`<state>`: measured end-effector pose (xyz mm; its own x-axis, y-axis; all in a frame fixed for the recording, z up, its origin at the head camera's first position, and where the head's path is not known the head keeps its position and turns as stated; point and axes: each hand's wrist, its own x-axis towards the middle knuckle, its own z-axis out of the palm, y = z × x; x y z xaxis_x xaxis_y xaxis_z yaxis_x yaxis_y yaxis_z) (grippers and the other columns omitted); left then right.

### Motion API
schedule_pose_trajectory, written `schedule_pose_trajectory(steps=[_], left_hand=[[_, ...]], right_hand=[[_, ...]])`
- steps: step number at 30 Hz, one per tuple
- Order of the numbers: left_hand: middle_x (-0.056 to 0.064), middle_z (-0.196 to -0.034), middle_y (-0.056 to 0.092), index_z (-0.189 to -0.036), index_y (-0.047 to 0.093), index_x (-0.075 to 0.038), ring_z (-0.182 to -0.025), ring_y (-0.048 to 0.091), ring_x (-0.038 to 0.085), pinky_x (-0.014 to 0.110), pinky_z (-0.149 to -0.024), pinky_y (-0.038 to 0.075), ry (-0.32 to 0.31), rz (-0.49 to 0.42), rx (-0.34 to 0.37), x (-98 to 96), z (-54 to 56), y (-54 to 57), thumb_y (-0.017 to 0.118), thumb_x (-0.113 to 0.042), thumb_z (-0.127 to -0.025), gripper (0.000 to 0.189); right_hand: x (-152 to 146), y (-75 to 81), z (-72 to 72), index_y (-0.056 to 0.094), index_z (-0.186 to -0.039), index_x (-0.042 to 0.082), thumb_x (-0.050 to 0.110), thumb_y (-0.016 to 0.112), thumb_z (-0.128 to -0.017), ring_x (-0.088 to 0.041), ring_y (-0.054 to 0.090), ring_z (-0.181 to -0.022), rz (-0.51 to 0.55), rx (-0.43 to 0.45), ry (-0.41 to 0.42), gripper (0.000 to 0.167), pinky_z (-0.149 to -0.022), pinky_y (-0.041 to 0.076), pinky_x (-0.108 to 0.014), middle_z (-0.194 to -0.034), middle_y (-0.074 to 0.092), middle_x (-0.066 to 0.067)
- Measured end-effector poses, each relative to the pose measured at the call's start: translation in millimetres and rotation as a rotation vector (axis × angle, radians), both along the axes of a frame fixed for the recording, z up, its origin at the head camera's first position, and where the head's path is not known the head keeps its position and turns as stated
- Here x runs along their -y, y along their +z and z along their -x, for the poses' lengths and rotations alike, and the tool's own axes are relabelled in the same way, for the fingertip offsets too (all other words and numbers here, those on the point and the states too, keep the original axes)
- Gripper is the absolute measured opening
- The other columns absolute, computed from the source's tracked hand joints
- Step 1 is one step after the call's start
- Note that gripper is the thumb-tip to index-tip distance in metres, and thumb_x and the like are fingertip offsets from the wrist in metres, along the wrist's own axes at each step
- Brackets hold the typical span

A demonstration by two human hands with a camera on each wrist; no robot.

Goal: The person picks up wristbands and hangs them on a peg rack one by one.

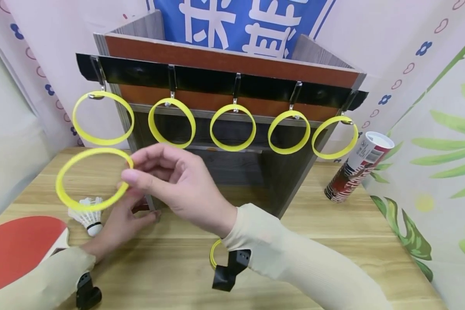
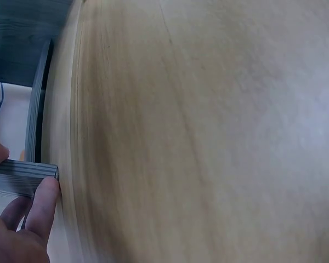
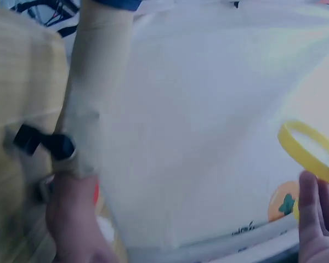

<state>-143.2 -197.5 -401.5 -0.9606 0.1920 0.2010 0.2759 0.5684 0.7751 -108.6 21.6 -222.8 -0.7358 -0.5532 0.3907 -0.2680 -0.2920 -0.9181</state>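
My right hand [image 1: 178, 181] pinches a thin yellow ring [image 1: 60, 185] between thumb and fingers, at the left in front of a grey and brown wooden shelf unit [image 1: 232, 60]. Several similar rings hang from metal hooks on a black strip [image 1: 205, 76] across the unit's front; the held ring is just below the leftmost one. Lower down, my left hand [image 1: 120, 224] holds the bottom of the unit's left side. In the left wrist view its thumb and fingers grip the grey panel edge [image 2: 27, 171]. The right wrist view shows the held ring [image 3: 301, 150] at its right edge.
A white shuttlecock [image 1: 87, 217] and a red table tennis bat [image 1: 23, 245] lie left of my left hand. More yellow rings [image 1: 212, 254] lie on the wooden table [image 1: 170, 275], partly hidden by my right wrist. A printed tube [image 1: 358, 168] stands right of the unit.
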Motion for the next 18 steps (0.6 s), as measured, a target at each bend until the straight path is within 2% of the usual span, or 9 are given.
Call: schedule_pose_trajectory(steps=[4, 6, 7, 12, 18], left_hand=[[0.015, -0.127, 0.073, -0.144, 0.058, -0.013, -0.107, 0.058, -0.01, 0.012, -0.088, 0.051, 0.011, 0.003, -0.025, -1.1, -0.2, -2.1, 0.077, -0.018, -0.096, 0.052], [0.015, -0.123, 0.075, -0.144, 0.058, -0.012, -0.106, 0.058, -0.012, 0.012, -0.087, 0.052, 0.0, -0.018, -0.024, -1.0, -1.0, -3.6, 0.077, -0.015, -0.096, 0.051], [0.015, -0.121, 0.075, -0.143, 0.058, -0.011, -0.105, 0.06, -0.011, 0.013, -0.086, 0.052, -0.005, -0.026, -0.029, -1.3, -1.1, -4.2, 0.077, -0.014, -0.096, 0.051], [0.012, -0.121, 0.075, -0.144, 0.057, -0.012, -0.105, 0.059, -0.011, 0.014, -0.086, 0.053, -0.015, -0.013, -0.047, -1.2, -0.1, -3.6, 0.076, -0.012, -0.096, 0.052], [0.01, -0.122, 0.075, -0.142, 0.059, -0.013, -0.107, 0.061, -0.008, 0.015, -0.087, 0.053, -0.017, -0.004, -0.057, 0.2, 1.2, -2.4, 0.076, -0.011, -0.096, 0.049]], right_hand=[[12.7, 6.8, -2.8, 0.058, -0.12, -0.013, -0.009, 0.062, -0.099, -0.04, 0.074, -0.092, 0.114, 0.008, -0.066, 0.022, -0.09, 0.063, -0.031, -0.112, 0.064, -0.036], [18.3, 9.6, -3.3, 0.056, -0.122, -0.014, -0.01, 0.061, -0.1, -0.057, 0.067, -0.1, 0.165, 0.014, -0.095, 0.023, -0.093, 0.063, -0.035, -0.115, 0.063, -0.038], [20.9, 11.0, -3.3, 0.055, -0.123, -0.015, -0.01, 0.06, -0.1, -0.061, 0.063, -0.105, 0.192, 0.022, -0.102, 0.024, -0.094, 0.062, -0.038, -0.116, 0.062, -0.038], [30.5, 17.8, -1.7, 0.053, -0.124, -0.015, -0.009, 0.059, -0.1, -0.059, 0.063, -0.111, 0.257, 0.056, -0.148, 0.025, -0.098, 0.06, -0.043, -0.118, 0.061, -0.034], [40.0, 18.1, 2.9, 0.057, -0.123, -0.011, -0.006, 0.063, -0.1, -0.053, 0.07, -0.106, 0.251, 0.096, -0.213, 0.024, -0.093, 0.062, -0.035, -0.105, 0.066, -0.022]])
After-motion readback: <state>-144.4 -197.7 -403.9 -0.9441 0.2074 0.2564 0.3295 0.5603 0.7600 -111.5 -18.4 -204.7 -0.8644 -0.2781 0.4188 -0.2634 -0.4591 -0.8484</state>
